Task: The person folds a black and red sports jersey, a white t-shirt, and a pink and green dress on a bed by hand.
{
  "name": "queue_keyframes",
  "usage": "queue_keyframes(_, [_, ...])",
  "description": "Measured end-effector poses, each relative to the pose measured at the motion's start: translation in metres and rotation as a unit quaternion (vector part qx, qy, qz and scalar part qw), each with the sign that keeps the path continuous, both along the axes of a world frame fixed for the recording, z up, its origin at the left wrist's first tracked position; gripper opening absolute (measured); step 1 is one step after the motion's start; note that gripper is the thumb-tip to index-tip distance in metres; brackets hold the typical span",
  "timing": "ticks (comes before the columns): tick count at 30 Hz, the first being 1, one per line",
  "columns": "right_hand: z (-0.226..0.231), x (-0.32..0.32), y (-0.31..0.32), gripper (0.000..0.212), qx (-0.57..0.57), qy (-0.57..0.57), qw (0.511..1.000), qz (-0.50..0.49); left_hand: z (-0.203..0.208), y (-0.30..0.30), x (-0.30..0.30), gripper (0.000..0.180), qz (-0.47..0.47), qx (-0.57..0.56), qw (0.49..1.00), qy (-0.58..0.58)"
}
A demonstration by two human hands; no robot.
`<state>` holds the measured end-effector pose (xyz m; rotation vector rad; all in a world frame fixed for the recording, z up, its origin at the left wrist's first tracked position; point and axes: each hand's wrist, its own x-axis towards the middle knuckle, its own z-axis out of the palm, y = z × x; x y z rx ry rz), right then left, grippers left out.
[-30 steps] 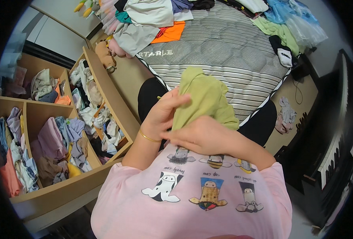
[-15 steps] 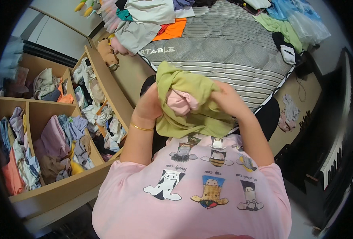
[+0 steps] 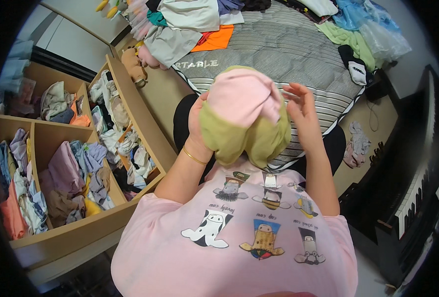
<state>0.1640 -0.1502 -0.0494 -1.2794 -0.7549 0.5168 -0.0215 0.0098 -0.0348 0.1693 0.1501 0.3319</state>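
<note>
A bunched olive-green and pink garment [image 3: 244, 101] is held up in front of my chest. Pink cloth domes over its top, while green cloth wraps the sides and hangs below; its exact kind does not show. My left hand [image 3: 198, 123] grips it along the left side, with the fingers partly hidden behind the cloth. To the right of the bundle, my right hand [image 3: 303, 111] has its fingers apart and curved, apparently clear of the fabric.
Open wooden drawers [image 3: 145, 119] full of clothes stand at the left. Ahead is a grey mattress [image 3: 279, 54] with a clothes pile [image 3: 189, 20] on its far left and a plastic bag [image 3: 383, 37] on its far right. A black piano [image 3: 407, 188] stands at the right.
The pink part has come up and spread over the top of the bundle, with the green now lower. My right hand has let go and drawn away to the right.
</note>
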Motion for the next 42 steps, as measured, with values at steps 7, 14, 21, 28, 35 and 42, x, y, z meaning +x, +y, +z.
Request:
queue_keyframes(7, [0.019,0.015,-0.017,0.022,-0.017,0.211,0.944,0.252,-0.023,0.048,-0.002,0.044,-0.087,0.052,0.995,-0.002])
queue_keyframes(14, [0.024,0.033,-0.026,0.017,0.08,0.282,0.936,0.195,-0.034,0.082,-0.004,0.027,-0.04,0.408,0.845,0.344])
queue_keyframes(21, [0.023,0.012,-0.017,0.018,0.053,0.239,0.954,0.172,0.038,-0.03,0.032,0.043,0.367,0.844,0.341,0.193])
queue_keyframes(28, [0.043,0.001,-0.017,0.016,0.091,0.145,0.982,0.075,0.016,-0.058,0.033,0.027,0.005,0.837,0.524,0.157])
queue_keyframes(35, [0.027,-0.001,-0.024,0.014,0.15,0.152,0.975,0.064,-0.007,-0.064,0.043,0.042,-0.194,0.557,0.783,0.196])
queue_keyframes(42, [0.0,0.005,-0.028,0.012,0.218,0.254,0.933,0.133,0.002,-0.086,0.046,0.073,-0.27,0.567,0.741,0.237])
